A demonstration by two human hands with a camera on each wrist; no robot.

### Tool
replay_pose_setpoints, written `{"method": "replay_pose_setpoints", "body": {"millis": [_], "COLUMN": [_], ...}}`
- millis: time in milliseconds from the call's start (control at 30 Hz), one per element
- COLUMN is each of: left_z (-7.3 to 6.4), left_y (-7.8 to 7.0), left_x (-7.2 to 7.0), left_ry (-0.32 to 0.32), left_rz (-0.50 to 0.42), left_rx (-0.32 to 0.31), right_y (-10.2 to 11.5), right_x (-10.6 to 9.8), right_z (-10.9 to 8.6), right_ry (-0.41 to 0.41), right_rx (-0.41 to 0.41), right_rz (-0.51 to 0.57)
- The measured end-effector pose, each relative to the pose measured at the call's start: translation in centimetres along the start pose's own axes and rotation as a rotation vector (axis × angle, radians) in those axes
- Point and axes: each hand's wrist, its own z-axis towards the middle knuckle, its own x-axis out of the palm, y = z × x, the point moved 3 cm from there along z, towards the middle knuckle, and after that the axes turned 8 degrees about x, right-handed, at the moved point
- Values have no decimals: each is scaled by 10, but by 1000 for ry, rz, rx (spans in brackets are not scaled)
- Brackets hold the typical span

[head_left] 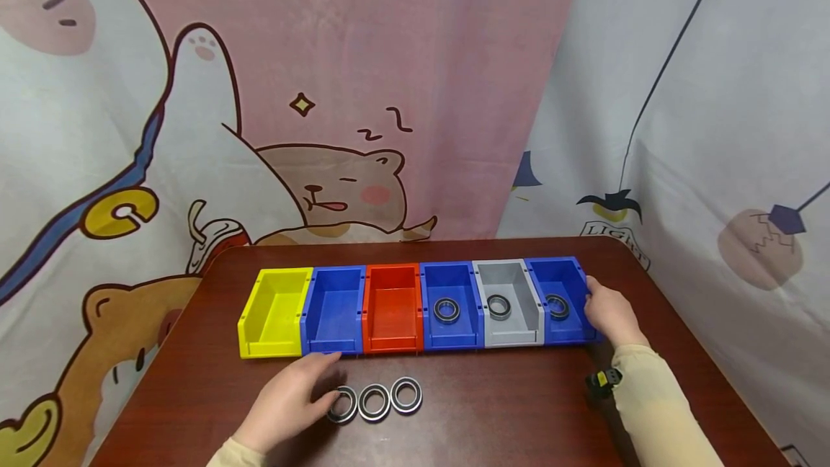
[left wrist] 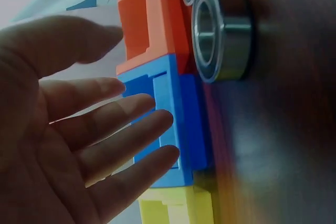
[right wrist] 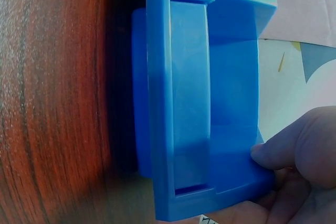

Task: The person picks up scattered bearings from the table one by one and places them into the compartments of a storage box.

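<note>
"What has that right hand (head_left: 612,312) got hold of?"

"The end blue bin (head_left: 570,335), the one closest to the table's right edge. The thumb lies over the rim of its outer wall and the fingers are tucked behind, so it's a pinch on that wall."

"And the left hand (head_left: 292,398)?"

"Holding nothing. The fingers are stretched out and the thumb stands apart from them. From up here the thumb tip overlaps the left bearing (head_left: 353,405); I can't tell whether it touches."

"That bearing isn't on its own, is it?"

"No, the middle bearing (head_left: 374,416) and the right bearing (head_left: 406,410) lie beside it in a short row, flat on the table (head_left: 493,402), a little nearer its left edge than its right, in front of the bins."

"How do the bins run?"

"Joined side by side, along the table's far edge: yellow bin (head_left: 279,308) at the left end, then a blue bin (head_left: 333,308), the red bin (head_left: 394,308), another blue bin (head_left: 447,279), the grey bin (head_left: 509,334) and the pinched one."

"Anything inside them?"

"One bearing each in the three right-hand bins, all towards the front. Behind the far edge hangs a curtain (head_left: 467,92) printed with cartoon animals."
</note>
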Motion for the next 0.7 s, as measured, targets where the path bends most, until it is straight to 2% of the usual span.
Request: {"method": "replay_pose_setpoints", "body": {"millis": [133,233,467,700], "left_z": [0,-2,-5,-4], "left_y": [-3,-6,-10,-12], "left_x": [6,12,24,31], "left_ry": [73,98,65,95], "left_rz": [-21,-22,49,62], "left_rx": [9,37,106,95], "right_y": [-1,-1,-2,-1], "right_x": [1,1,2,2], "right_z": [1,2,4,2], "right_ry": [-1,-9,-18,-8], "right_rx": [1,-7,-4,-2], "right_rz": [3,-4,-13,-8]}}
